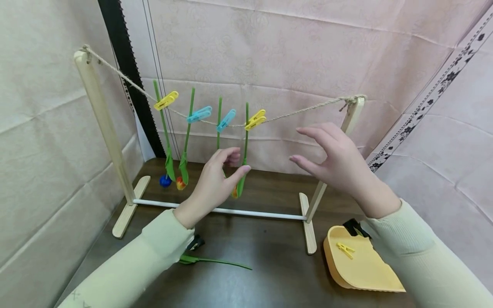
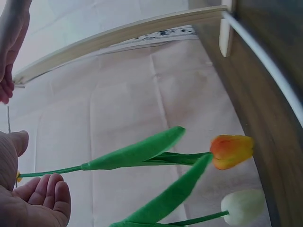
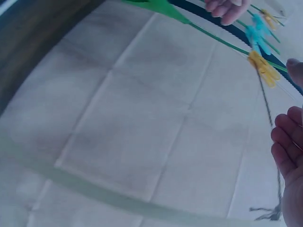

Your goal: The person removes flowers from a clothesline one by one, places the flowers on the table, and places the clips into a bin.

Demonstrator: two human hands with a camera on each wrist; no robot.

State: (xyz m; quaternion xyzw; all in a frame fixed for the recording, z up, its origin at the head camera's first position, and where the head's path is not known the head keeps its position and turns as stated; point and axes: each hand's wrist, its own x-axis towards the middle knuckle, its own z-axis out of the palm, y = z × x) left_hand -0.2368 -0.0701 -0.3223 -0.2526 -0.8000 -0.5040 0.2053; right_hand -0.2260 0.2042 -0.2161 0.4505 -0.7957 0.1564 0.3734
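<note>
Several artificial tulips hang heads down from a twine line (image 1: 304,111). Yellow clothespins (image 1: 166,101) and blue clothespins (image 1: 199,114) clip their stems to it. My left hand (image 1: 215,179) is close to the rightmost hanging tulip (image 1: 245,147), thumb apart from loosely bent fingers, gripping nothing. In the left wrist view, that hand (image 2: 35,194) sits beside the stem of an orange-yellow tulip (image 2: 232,151); a white tulip (image 2: 244,207) hangs nearby. Right of the last yellow clothespin (image 1: 256,119), my right hand (image 1: 337,156) hovers in the air, thumb and fingers spread apart, holding nothing.
Two wooden posts (image 1: 103,124) hold up the line, joined by a white rod (image 1: 262,214) low down. One more green-stemmed flower (image 1: 219,261) lies on the dark table, partly under my left sleeve. A yellow tray (image 1: 369,269) at right holds a yellow clothespin (image 1: 345,250).
</note>
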